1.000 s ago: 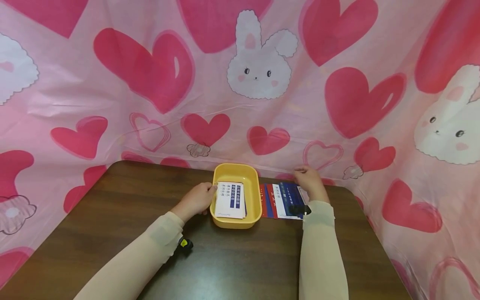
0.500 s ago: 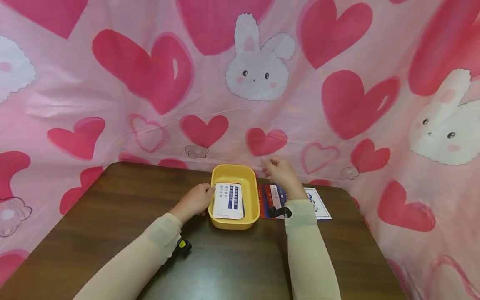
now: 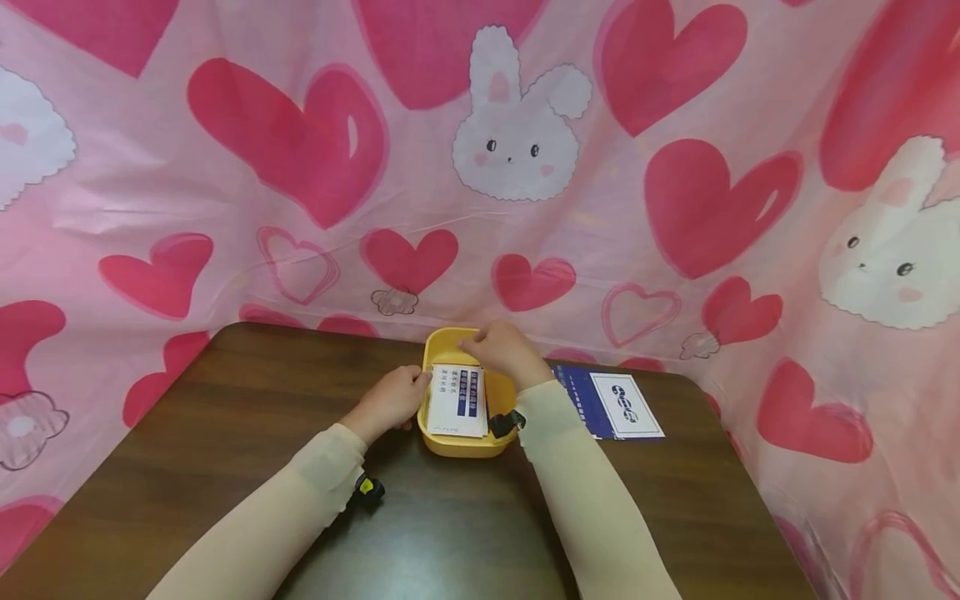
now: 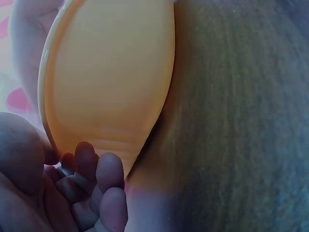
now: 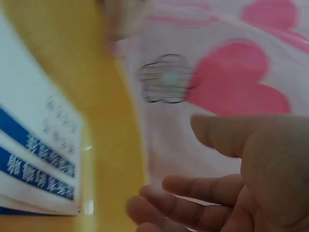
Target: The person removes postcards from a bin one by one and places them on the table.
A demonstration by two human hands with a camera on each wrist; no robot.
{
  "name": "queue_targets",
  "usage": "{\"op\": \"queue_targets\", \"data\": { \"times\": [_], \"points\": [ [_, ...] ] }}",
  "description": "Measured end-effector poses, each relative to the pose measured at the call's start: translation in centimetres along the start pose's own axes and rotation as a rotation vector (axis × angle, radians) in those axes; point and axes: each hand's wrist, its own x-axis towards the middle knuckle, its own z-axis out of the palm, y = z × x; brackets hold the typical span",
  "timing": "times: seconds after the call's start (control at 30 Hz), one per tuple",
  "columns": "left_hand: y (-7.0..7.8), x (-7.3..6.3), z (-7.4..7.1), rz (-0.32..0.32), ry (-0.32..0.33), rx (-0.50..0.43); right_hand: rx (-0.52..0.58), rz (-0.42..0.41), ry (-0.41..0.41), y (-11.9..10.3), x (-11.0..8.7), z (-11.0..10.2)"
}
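Observation:
A yellow rectangular plastic tray [image 3: 459,447] stands near the back of the table. My left hand [image 3: 390,402] grips its left rim; in the left wrist view the thumb is at the rim and the fingers curl against the tray's wall [image 4: 111,72]. Inside lies a stack of printed cards [image 3: 453,407], the top one white with blue bands of writing. Over the tray's far right part is my right hand [image 3: 512,352], its thumb and fingers apart with nothing between them in the right wrist view. The right forearm hides the tray's right side.
To the right, blue and white cards [image 3: 626,404] overlap in a row on the brown wooden table [image 3: 450,525], partly behind the right sleeve. A pink curtain [image 3: 420,200] with hearts and rabbits hangs close behind the table's back edge. Small black cameras [image 3: 507,423] sit at both wrists.
My right hand has moved left, from above the row of cards to over the tray, uncovering the row's right end. The left hand stays on the rim.

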Motion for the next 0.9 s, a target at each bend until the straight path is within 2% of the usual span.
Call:
{"op": "queue_targets", "data": {
  "times": [0.1, 0.27, 0.53, 0.83, 0.9],
  "points": [
    [-0.1, 0.0, 0.0, -0.007, -0.004, 0.002, -0.051, 0.040, -0.038, -0.6, 0.5, 1.2],
    [-0.2, -0.1, -0.1, 0.004, 0.003, 0.008, -0.111, 0.040, -0.023, -0.7, 0.8, 2.6],
    [-0.1, 0.1, 0.0, 0.015, 0.002, 0.015, -0.235, 0.087, -0.064, -1.3, 0.4, 2.8],
    [0.0, -0.1, -0.1, 0.006, -0.006, 0.012, -0.273, 0.138, -0.124, -1.8, 0.8, 3.4],
    [0.0, -0.2, -0.1, 0.011, -0.006, 0.011, -0.303, 0.125, -0.125, -1.6, 1.0, 3.5]
  ]
}}
